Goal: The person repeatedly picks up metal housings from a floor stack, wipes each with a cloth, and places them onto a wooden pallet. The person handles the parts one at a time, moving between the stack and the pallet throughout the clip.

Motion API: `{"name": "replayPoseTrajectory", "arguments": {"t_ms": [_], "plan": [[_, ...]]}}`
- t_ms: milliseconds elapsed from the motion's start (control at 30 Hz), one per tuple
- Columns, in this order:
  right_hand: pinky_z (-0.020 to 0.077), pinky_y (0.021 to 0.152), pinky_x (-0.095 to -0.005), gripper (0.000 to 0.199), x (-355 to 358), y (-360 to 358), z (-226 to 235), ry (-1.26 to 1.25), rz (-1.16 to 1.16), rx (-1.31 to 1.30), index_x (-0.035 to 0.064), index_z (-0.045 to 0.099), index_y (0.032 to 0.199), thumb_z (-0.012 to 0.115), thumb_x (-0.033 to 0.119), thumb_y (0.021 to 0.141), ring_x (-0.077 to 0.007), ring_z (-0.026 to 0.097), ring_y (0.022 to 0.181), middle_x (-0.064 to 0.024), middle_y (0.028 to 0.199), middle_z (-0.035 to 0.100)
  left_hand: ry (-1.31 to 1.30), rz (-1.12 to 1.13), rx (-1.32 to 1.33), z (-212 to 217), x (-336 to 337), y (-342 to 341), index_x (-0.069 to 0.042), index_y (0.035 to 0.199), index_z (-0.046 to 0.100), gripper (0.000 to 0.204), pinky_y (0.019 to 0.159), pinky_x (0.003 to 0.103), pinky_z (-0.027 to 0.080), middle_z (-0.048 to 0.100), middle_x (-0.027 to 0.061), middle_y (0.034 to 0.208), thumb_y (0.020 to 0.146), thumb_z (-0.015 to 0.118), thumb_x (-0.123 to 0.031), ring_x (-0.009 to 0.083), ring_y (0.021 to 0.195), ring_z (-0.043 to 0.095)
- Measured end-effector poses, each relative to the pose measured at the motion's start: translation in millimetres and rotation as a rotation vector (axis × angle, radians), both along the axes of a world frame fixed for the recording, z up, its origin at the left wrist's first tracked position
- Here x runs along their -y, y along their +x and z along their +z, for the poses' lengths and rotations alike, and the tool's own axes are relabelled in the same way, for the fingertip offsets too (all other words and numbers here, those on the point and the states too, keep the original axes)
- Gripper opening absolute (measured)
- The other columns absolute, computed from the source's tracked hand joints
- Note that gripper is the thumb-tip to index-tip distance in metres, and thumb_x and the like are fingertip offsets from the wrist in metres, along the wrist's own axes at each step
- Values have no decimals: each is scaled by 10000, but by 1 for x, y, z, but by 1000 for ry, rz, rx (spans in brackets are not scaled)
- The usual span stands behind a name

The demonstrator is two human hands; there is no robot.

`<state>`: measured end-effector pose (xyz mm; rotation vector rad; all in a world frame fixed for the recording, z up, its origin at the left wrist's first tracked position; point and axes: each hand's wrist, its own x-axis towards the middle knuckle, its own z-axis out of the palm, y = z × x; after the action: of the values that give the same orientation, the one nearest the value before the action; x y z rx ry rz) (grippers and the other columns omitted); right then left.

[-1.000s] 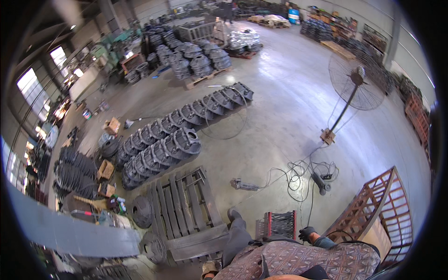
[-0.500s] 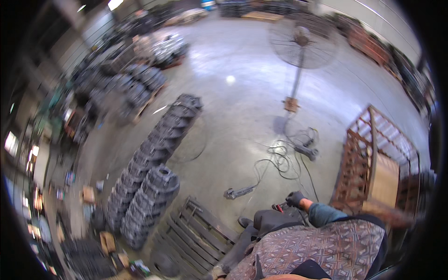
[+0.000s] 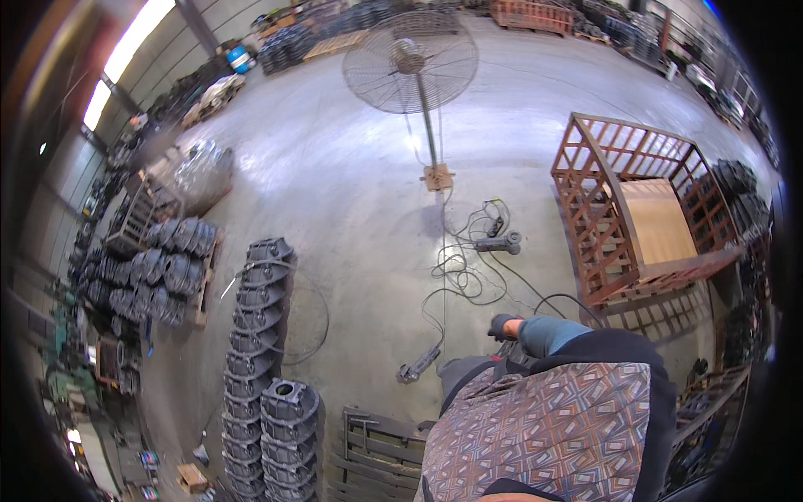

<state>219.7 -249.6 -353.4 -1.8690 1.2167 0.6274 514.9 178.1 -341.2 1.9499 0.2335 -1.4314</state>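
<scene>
My right hand point(image 3: 503, 327), in a dark glove below a blue sleeve point(image 3: 548, 335), reaches out in front of my body. Its fingers look curled together; whatever they may hold is hidden. Just below the hand, a small red and dark object point(image 3: 499, 358) shows at the edge of my patterned apron point(image 3: 544, 427). On the floor ahead lies a grey power tool, like an angle grinder point(image 3: 418, 366), with its cord. Farther off, a second such grinder point(image 3: 499, 243) lies beside a tangle of cable point(image 3: 460, 280). My left hand is out of view.
Two rows of grey metal housings point(image 3: 255, 335) stand at the left, beside a dark slatted pallet point(image 3: 376, 456). A large pedestal fan point(image 3: 410, 58) stands ahead on its base point(image 3: 437, 177). To the right is a brown metal cage point(image 3: 594, 209); heaped castings point(image 3: 167, 276) sit far left.
The view has swung to the right, so the fan, cage and housings sit farther left in the picture. My right hand stays low in front of my body, above the red object.
</scene>
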Motion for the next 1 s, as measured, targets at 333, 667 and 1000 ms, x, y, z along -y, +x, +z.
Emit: {"name": "replayPoseTrajectory", "arguments": {"t_ms": [333,667,1000], "plan": [[559,630,-385,284,22,60,70,107,-333,222,0,722,922,620,253,843,-220,704,651,-117,794,740,-66,-87,14,21,82,48,-16,1046,693,263,738,453,568,727,147,1012,945,557,-217,363,881,705],[547,768,-445,333,-7,-31,50,-55,-301,-12,19,743,941,628,301,806,-323,710,834,-141,892,742,-13,-254,-135,0,86,-9,4,1051,677,260,708,446,572,728,150,995,943,564,-204,369,849,709],[538,772,-442,345,-62,-72,50,-78,-476,95,95,726,1100,633,309,846,-324,689,901,-172,1005,716,-6,252,-86,10,-70,8,24,1056,661,261,677,439,576,729,153,977,941,572,-192,374,816,712]]}}
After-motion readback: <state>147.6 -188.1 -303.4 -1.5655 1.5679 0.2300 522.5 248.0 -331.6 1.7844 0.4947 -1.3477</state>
